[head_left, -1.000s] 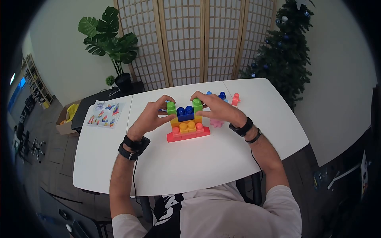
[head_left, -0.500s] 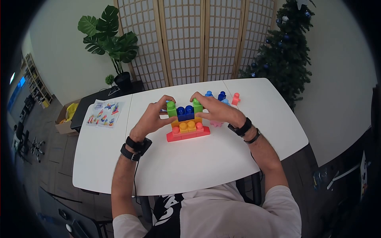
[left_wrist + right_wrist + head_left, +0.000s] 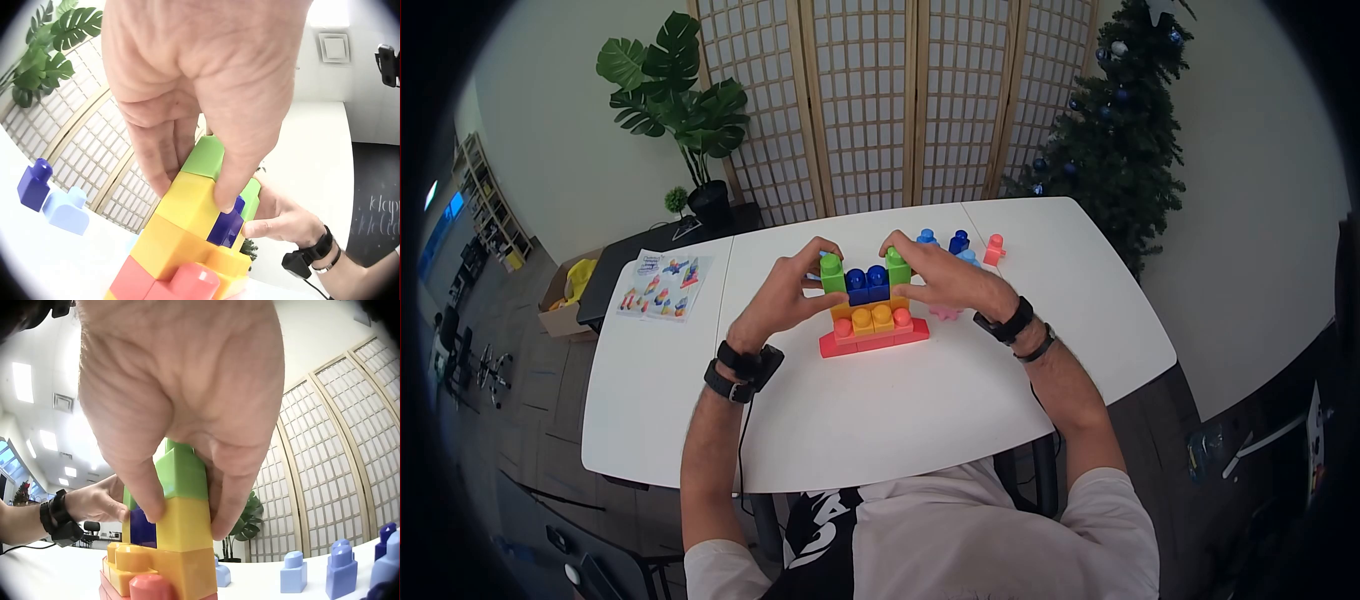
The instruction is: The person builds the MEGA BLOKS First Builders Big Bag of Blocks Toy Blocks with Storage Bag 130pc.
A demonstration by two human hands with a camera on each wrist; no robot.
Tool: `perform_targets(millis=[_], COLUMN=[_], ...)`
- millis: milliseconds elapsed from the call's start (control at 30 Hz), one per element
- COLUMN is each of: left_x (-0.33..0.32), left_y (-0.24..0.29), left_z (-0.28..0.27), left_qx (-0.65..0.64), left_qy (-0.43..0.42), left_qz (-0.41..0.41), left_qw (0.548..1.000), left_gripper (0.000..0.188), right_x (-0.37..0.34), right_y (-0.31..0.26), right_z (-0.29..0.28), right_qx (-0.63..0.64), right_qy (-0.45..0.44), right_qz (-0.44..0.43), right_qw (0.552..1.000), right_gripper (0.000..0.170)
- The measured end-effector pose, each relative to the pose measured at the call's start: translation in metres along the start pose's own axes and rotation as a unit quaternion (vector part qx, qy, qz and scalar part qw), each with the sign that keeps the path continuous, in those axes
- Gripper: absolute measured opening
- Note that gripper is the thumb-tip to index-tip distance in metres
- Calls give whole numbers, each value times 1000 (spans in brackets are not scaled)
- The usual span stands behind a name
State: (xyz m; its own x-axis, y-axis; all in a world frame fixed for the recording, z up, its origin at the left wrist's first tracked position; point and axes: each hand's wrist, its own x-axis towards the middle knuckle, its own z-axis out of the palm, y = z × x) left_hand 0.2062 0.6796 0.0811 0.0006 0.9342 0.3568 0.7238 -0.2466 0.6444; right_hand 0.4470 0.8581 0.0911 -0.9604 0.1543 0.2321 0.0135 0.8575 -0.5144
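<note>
A structure of large toy building blocks stands on the white table, its red base (image 3: 875, 344) under orange blocks (image 3: 872, 320). Higher up, a dark blue block (image 3: 867, 288) sits between two end columns. The left column has a green block (image 3: 832, 275) over a yellow block (image 3: 187, 199), and my left hand (image 3: 783, 292) pinches it between thumb and fingers. On the other side my right hand (image 3: 952, 277) pinches the right column, where a green block (image 3: 181, 473) tops a yellow block (image 3: 185, 525). Parts of both columns are hidden behind the fingers.
Beyond my right hand lie loose blocks: a dark blue one (image 3: 959, 242), a light blue one (image 3: 927, 237) and a red one (image 3: 995, 250). A pink piece (image 3: 945, 313) shows below that hand. A printed picture sheet (image 3: 665, 287) lies at the left.
Both hands stay on the structure, which has hardly moved. The right thumb and wrist have shifted slightly in toward the column, and the left wrist has edged slightly right.
</note>
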Motion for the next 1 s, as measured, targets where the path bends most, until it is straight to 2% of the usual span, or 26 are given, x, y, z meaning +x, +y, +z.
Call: perform_targets(millis=[200,400,467,500,567,600,667,733,800,933,1000], left_x=[1,-1,-1,-1,-2,-3,-4,-5,-6,-11,-10], left_y=[-1,-7,-6,-4,8,2,-14,-24,-24,-61,-79], left_z=[1,4,1,-3,-15,-20,-38,-51,-59,-59,-54], left_qx=[-30,-39,-45,-43,-2,-1,-80,-96,-42,27,93], left_qy=[2,12,-2,0,2,4,85,143,158,144,95], left_qz=[-13,-23,-52,-49,-15,-14,-2,-17,-56,-40,-59], left_qw=[999,999,998,998,1000,1000,993,985,985,988,989], left_gripper=[55,58,71,71,85,85,92,70,62,57,53], right_x=[1,-1,-1,-3,-7,-7,-9,-10,-11,-16,-18], right_y=[1,-5,-10,-9,-6,-4,1,21,35,45,53], right_z=[4,3,0,1,4,1,-6,-15,-24,-37,-40], right_qx=[5,8,8,6,24,23,70,93,117,124,146], right_qy=[24,20,-13,-10,29,29,101,128,157,206,228], right_qz=[-10,28,78,76,41,40,16,7,-2,18,45], right_qw=[1000,999,997,997,998,999,992,987,981,971,962], right_gripper=[45,48,58,58,74,74,79,74,71,60,58])
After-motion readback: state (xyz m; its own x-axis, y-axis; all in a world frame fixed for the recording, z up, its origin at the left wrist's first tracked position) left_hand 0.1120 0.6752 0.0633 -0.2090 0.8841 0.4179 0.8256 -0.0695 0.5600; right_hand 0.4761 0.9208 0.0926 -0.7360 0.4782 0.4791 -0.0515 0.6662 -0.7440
